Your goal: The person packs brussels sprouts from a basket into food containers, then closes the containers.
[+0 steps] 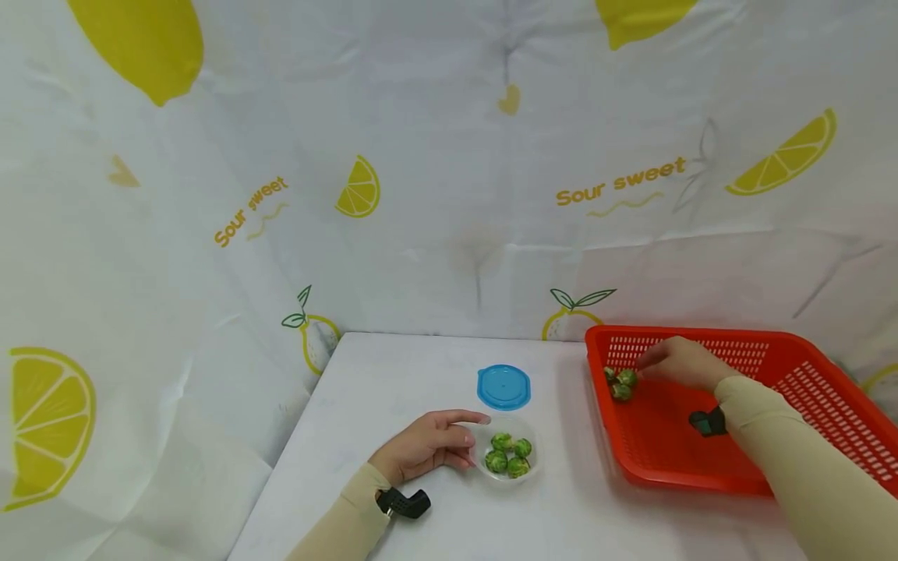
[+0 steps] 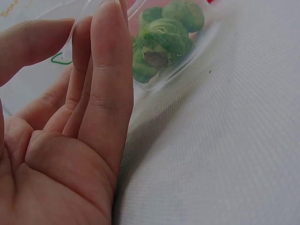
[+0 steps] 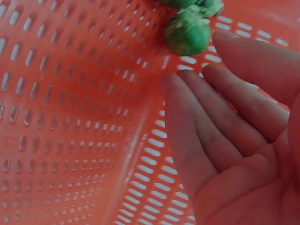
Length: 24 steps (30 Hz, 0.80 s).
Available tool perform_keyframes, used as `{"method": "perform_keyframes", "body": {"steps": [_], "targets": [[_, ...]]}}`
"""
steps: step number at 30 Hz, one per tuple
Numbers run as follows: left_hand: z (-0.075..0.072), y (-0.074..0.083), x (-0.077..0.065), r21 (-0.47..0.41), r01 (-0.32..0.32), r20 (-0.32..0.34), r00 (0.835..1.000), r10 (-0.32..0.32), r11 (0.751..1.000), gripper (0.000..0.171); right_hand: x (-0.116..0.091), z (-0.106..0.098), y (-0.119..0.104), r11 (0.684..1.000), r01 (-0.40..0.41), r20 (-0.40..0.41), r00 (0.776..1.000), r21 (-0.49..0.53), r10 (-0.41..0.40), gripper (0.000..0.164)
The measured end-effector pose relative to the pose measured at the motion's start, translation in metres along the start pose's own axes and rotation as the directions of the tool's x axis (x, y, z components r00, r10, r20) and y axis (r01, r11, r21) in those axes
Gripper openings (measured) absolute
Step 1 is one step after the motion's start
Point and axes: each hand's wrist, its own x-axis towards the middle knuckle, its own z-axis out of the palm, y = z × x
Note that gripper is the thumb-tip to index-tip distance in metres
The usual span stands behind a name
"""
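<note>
My left hand (image 1: 433,446) is beside a clear round bowl (image 1: 503,481), its extended fingers (image 2: 105,70) touching the side. Several green Brussels sprouts (image 1: 517,466) lie in the bowl. Inside the red basket, my right hand (image 1: 684,363) reaches toward its far left corner, fingers spread and holding nothing. Close by its fingertips, a cluster of Brussels sprouts (image 1: 621,389) sits against the basket's left wall. From the right wrist, the nearest sprout (image 3: 187,33) shows just beyond the thumb and fingers.
A blue round lid (image 1: 503,387) lies flat on the white table (image 1: 400,374) behind the bowl. The red perforated basket (image 1: 691,478) stands at the right, its raised walls around my right hand. A white lemon-printed cloth (image 1: 435,195) hangs at the back and left.
</note>
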Motion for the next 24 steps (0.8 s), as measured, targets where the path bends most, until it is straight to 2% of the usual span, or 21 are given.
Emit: {"method": "perform_keyframes", "body": {"steps": [10,18,24], "targets": [[-0.001,-0.001,0.001,0.003,-0.003,0.008,1.000,0.003,1.000,0.053,0.009,0.008,0.008,0.997,-0.038,0.021,0.999,0.069,0.036,0.043],[-0.001,-0.001,0.002,0.007,-0.010,0.011,1.000,0.010,1.000,0.052,0.008,0.011,0.002,0.994,-0.050,0.001,0.999,0.101,0.050,0.042],[-0.001,0.000,0.001,0.003,-0.010,0.010,1.000,0.010,1.000,0.050,0.010,0.014,0.001,0.995,-0.049,-0.027,0.998,0.086,0.051,0.039]]}}
